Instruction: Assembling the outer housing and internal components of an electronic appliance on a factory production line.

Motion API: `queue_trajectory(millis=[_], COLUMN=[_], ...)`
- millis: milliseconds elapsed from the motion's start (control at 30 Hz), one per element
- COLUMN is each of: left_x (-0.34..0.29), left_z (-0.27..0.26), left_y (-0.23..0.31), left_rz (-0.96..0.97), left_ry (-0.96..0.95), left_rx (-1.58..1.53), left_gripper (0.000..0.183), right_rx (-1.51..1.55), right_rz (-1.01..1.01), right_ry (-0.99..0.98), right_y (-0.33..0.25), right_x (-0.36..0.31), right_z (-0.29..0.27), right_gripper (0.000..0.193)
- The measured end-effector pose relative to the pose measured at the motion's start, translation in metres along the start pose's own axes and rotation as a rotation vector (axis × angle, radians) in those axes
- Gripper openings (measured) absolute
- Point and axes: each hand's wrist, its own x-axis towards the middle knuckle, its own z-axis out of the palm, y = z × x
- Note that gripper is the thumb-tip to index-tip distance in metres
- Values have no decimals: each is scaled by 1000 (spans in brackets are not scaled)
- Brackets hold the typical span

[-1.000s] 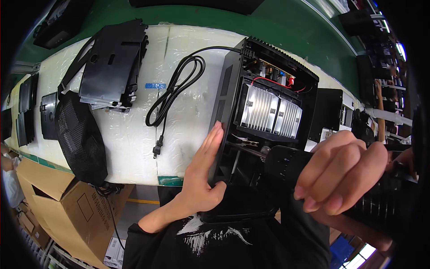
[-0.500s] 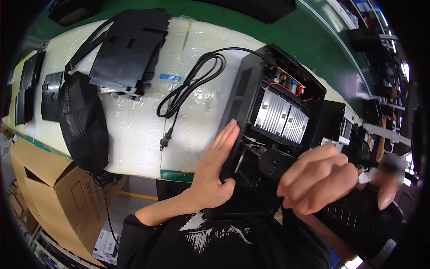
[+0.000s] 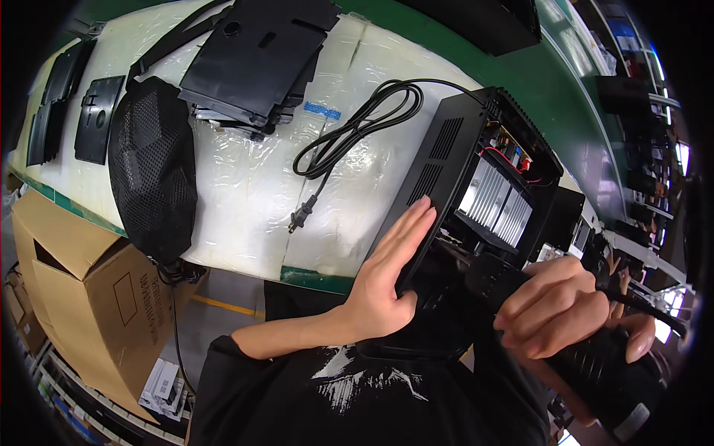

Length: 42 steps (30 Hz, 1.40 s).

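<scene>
My left hand [image 3: 390, 279] lies flat with fingers stretched along the vented side of a black housing [image 3: 435, 160]. The housing's open side shows silver finned metal blocks [image 3: 494, 208], red wires and part of a circuit board. My right hand [image 3: 554, 306] is wrapped round a black power screwdriver [image 3: 494, 282], its front end pointing into the lower part of the housing. The tool's tip and whatever it touches are hidden in the dark interior. A black power cord [image 3: 357, 130] runs from the housing and lies coiled on the padded bench, its plug [image 3: 301, 215] toward me.
A stack of flat black panels [image 3: 256, 56] and a black mesh bag [image 3: 152, 163] lie on the plastic-covered bench [image 3: 238, 215]. More black parts [image 3: 99, 119] are at its left end. A cardboard box [image 3: 104, 297] stands below the bench. Another person's hand [image 3: 617, 275] shows far right.
The view has shifted, so the housing and cord appear farther right. My left hand stays flat on the housing, and my right hand keeps its grip on the power screwdriver.
</scene>
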Motion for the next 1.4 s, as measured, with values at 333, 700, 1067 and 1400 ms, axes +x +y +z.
queue_trajectory(millis=[333, 700, 1067, 1400], left_x=[-1, -1, -8, -6], left_z=[3, 0, 6, 20], left_y=[-4, -2, -7, -6], left_rz=[21, 17, -49, 23], left_ry=[-17, -14, 10, 184], left_rx=[-31, -44, -167, -85], left_gripper=[88, 88, 78, 41], right_rx=[-43, -123, -288, -841], right_rz=[-148, -412, -810, -898], right_ry=[171, 414, 681, 1193], right_y=[10, 15, -20, -86], right_x=[6, 20, -24, -209], right_z=[-3, 16, 50, 72], right_gripper=[52, 53, 59, 68])
